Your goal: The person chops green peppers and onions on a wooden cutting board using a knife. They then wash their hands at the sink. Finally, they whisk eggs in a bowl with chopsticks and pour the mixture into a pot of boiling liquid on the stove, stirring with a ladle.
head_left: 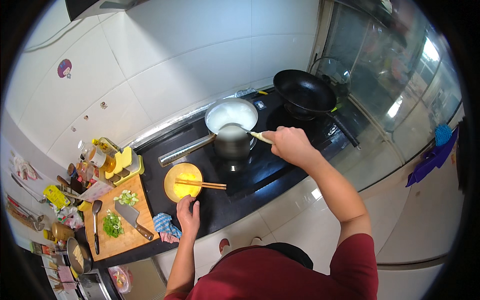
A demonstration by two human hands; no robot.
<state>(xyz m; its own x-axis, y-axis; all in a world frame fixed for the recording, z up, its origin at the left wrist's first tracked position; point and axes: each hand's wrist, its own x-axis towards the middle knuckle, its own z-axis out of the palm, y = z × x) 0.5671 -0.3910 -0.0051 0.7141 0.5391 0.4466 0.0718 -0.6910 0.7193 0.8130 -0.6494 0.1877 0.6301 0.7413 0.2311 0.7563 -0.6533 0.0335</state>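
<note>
Counter's left end: cutting board [117, 245] with chopped greens [113, 225] and cleaver [129, 215]. Next, tan bowl [169, 178] of yellow egg, chopsticks [212, 185] across it. Left hand [188, 215] at its near rim, fingers loosely bent; cannot tell if gripping. Then saucepan [233, 147] holding white liquid; ladle [261, 137] at its near side, handle closed in right hand's [294, 146] fingers. Black wok [304, 91] beyond.

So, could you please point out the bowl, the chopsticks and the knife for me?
Bowl [169, 181]: head view, on its left inner wall.
Chopsticks [205, 183]: head view, about midway along them.
Knife [130, 215]: head view, on the blade.
</note>
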